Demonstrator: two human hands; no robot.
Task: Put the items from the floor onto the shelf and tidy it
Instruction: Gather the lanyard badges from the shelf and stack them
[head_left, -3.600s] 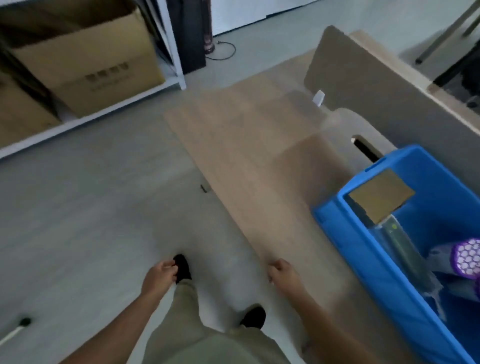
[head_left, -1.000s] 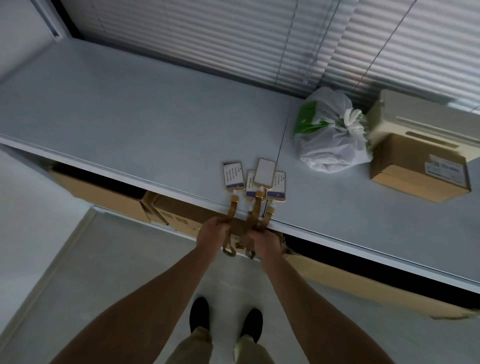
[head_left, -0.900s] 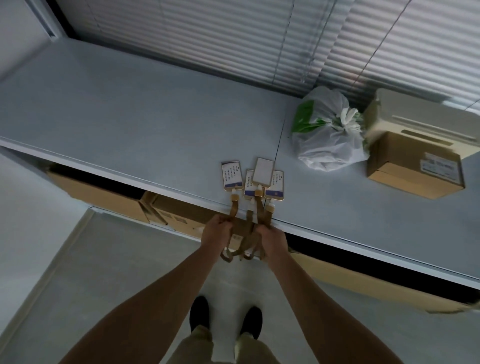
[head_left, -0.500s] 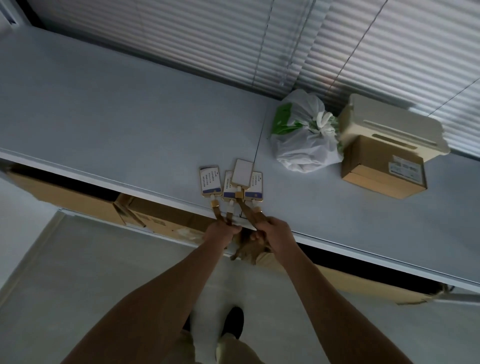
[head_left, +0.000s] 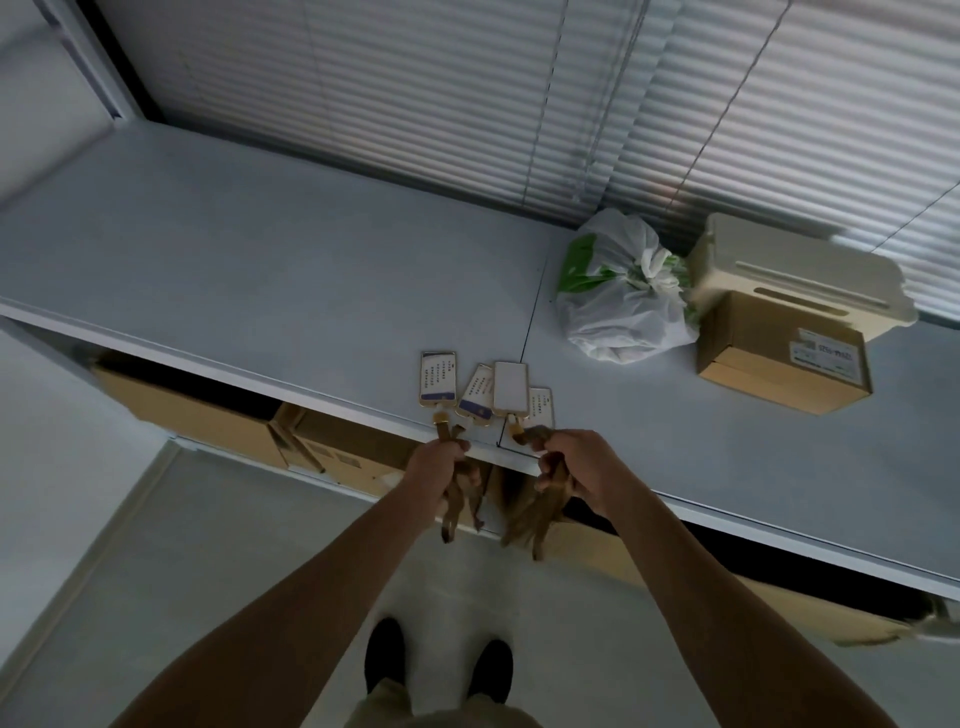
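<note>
Brown leather straps (head_left: 460, 499) are hanging off the shelf (head_left: 260, 270) front edge, left hand (head_left: 439, 467) and right hand (head_left: 576, 467) fingers clamping them apart, probably so the four gold-framed tags (head_left: 485, 389) are lying fanned flat near the white plastic bag (head_left: 623, 306).

Standing at the grey shelf (head_left: 270, 270), looking down. Left hand (head_left: 434, 470) closed round brown straps (head_left: 457, 506) at the shelf's front edge; right hand (head_left: 571, 467) closed round a second bunch, apart from the left. Four gold-rimmed tags (head_left: 483, 389) lying fanned on the shelf just beyond both hands. Farther right: tied white plastic bag (head_left: 623, 301) touching a cardboard box (head_left: 779, 358) topped by a cream lid (head_left: 800, 270).
</note>
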